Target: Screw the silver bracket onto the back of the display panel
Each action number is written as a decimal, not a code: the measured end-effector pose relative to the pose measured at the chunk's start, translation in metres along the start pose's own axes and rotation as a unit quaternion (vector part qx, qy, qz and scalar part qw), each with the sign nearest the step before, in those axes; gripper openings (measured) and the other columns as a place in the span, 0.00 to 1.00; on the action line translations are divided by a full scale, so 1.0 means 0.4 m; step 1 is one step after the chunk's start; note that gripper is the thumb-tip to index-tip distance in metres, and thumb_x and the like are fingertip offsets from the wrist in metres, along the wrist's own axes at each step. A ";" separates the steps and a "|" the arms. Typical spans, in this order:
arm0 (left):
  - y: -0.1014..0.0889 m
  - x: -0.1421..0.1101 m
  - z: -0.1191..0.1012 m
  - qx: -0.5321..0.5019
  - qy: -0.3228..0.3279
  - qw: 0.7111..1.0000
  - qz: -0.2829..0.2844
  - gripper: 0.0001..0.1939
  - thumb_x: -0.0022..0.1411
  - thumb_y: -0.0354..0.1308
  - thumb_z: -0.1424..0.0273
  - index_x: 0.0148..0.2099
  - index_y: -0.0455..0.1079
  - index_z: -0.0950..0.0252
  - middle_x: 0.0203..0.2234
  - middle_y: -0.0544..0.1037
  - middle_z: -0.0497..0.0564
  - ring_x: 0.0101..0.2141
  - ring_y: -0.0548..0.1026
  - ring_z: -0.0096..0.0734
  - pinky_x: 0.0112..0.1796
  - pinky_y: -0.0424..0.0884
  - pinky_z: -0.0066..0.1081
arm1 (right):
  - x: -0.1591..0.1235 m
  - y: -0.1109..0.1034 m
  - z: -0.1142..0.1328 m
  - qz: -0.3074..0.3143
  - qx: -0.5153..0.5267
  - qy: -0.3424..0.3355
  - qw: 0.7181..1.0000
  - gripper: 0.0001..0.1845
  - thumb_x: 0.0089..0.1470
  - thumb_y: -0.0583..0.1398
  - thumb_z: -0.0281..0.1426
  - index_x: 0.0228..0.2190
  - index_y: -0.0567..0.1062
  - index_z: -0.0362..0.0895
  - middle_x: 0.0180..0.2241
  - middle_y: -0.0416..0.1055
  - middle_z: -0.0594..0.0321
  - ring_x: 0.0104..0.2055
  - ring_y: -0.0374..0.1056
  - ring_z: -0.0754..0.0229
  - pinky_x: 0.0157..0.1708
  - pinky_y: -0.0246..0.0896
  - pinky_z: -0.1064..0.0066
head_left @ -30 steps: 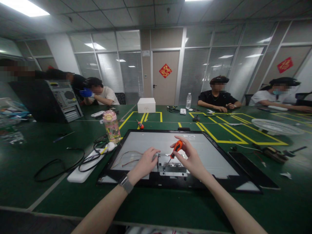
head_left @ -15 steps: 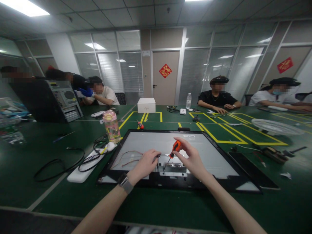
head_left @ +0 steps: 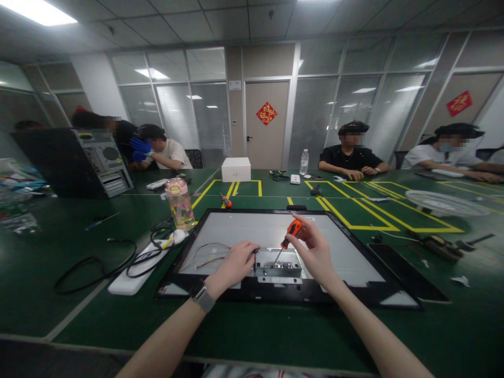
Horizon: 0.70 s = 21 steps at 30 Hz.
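A flat display panel (head_left: 346, 252) with a black frame lies face-down or face-up, I cannot tell which, in front of me. Near its front edge sits a silver metal bracket (head_left: 279, 280) with small fittings in it. My left hand (head_left: 235, 265), wearing a watch, rests on the panel with its fingers closed at the bracket's left end. An orange and black screwdriver (head_left: 292, 229) is pinched in my right hand (head_left: 317, 254). The screwdriver leans to the right, its thin shaft pointing down into the bracket. Thin wires (head_left: 207, 252) lie on the panel left of my hand.
Left of the panel are a drink bottle (head_left: 180, 205), a white power strip (head_left: 136, 270) and black cables. A computer case (head_left: 74, 163) stands at far left. A red screwdriver (head_left: 226, 200) and white box (head_left: 236, 170) lie beyond the panel. A dark slab (head_left: 409, 273) is at right. Several people sit around.
My right hand and the screwdriver's handle have shifted slightly right and up, so the screwdriver leans more. My left hand stays in place. At left, a co-worker's blue-gloved hands have moved.
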<state>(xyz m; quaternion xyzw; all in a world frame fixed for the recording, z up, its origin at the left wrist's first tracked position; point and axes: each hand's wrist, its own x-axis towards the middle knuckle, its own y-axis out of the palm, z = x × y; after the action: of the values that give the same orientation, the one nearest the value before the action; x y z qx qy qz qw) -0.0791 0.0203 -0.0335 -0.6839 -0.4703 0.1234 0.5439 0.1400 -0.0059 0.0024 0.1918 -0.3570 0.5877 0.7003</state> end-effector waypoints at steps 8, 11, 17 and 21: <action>0.005 -0.001 0.007 0.003 0.004 1.000 -0.001 0.17 0.64 0.47 0.76 0.52 0.67 0.63 0.42 0.72 0.53 0.44 0.70 0.35 0.47 0.66 0.35 | 0.010 -0.022 0.000 -0.043 -0.130 -0.047 0.989 0.18 0.55 0.59 0.31 0.49 0.69 0.48 0.34 0.67 0.61 0.31 0.65 0.59 0.34 0.67 0.64; 0.005 -0.001 0.006 0.003 0.006 1.000 0.000 0.17 0.64 0.47 0.76 0.53 0.67 0.63 0.42 0.72 0.53 0.44 0.70 0.35 0.47 0.66 0.35 | 0.009 -0.021 0.002 -0.031 -0.154 -0.064 0.986 0.17 0.56 0.58 0.31 0.49 0.70 0.47 0.32 0.67 0.61 0.30 0.63 0.60 0.33 0.66 0.64; 0.002 0.001 0.002 0.008 0.003 1.000 0.006 0.17 0.64 0.46 0.76 0.53 0.67 0.62 0.43 0.72 0.53 0.44 0.70 0.36 0.48 0.66 0.36 | 0.007 -0.018 -0.006 -0.027 -0.163 -0.070 0.984 0.17 0.56 0.58 0.31 0.48 0.70 0.47 0.33 0.67 0.61 0.30 0.64 0.60 0.33 0.65 0.65; 0.005 0.002 0.003 0.013 0.004 1.000 0.005 0.17 0.64 0.46 0.76 0.52 0.67 0.63 0.43 0.72 0.53 0.44 0.70 0.35 0.48 0.66 0.35 | 0.006 -0.017 -0.013 -0.027 -0.162 -0.075 0.984 0.17 0.55 0.58 0.30 0.48 0.70 0.46 0.32 0.67 0.61 0.29 0.64 0.61 0.32 0.66 0.65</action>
<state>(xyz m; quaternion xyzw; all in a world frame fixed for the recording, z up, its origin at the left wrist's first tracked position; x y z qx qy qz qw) -0.0783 0.0217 -0.0354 -0.6798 -0.4628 0.1296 0.5539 0.1481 -0.0025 0.0018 0.1290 -0.4933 0.4869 0.7092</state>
